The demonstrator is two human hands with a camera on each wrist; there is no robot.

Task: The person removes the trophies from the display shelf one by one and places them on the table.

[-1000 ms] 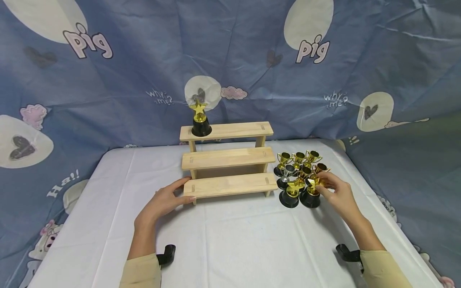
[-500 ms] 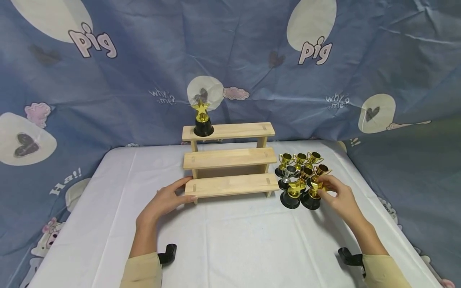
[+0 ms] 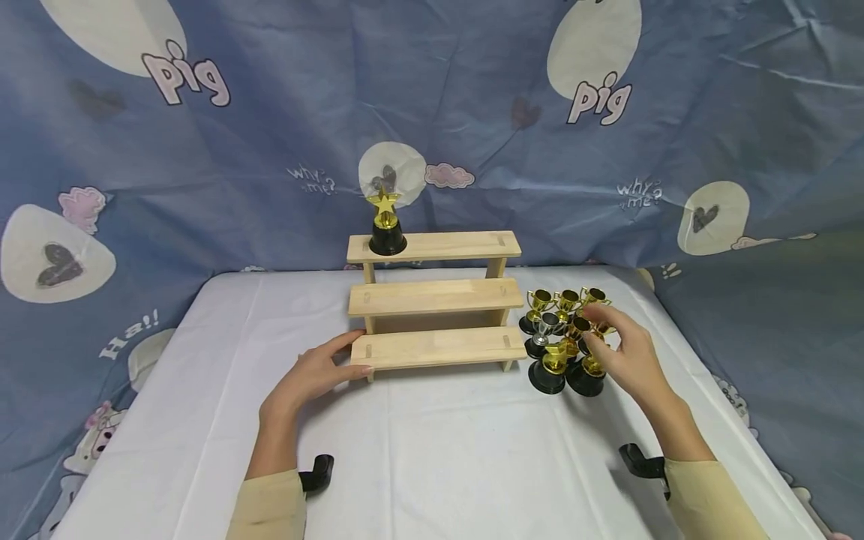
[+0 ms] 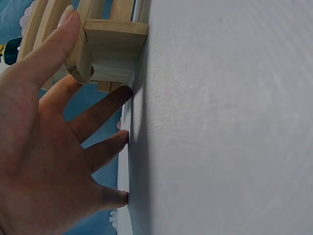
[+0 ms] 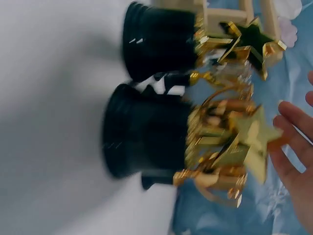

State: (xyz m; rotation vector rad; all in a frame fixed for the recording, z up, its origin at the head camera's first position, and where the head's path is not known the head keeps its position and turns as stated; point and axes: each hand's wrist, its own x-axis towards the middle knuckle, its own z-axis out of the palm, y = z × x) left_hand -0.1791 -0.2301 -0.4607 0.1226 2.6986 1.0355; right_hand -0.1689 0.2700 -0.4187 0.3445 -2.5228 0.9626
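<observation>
A three-tier wooden display shelf stands on the white cloth. My left hand grips the left end of its lowest board between thumb and index finger, its other fingers spread down to the cloth. On the top tier, at the left, stands a gold star trophy on a black base. My right hand hovers over the trophy group with thumb and fingers apart. Below it are two star trophies, the right one close to the fingertips in the right wrist view; behind them stand several cup trophies.
One silver cup trophy stands among the gold ones, near the shelf's right end. A blue printed curtain hangs behind the table. White tablecloth extends in front of the shelf. Each wrist carries a black mount.
My right hand has let go of the right front star trophy and risen slightly over the cups behind it. The left hand keeps its place at the shelf; the head view has shifted slightly.
</observation>
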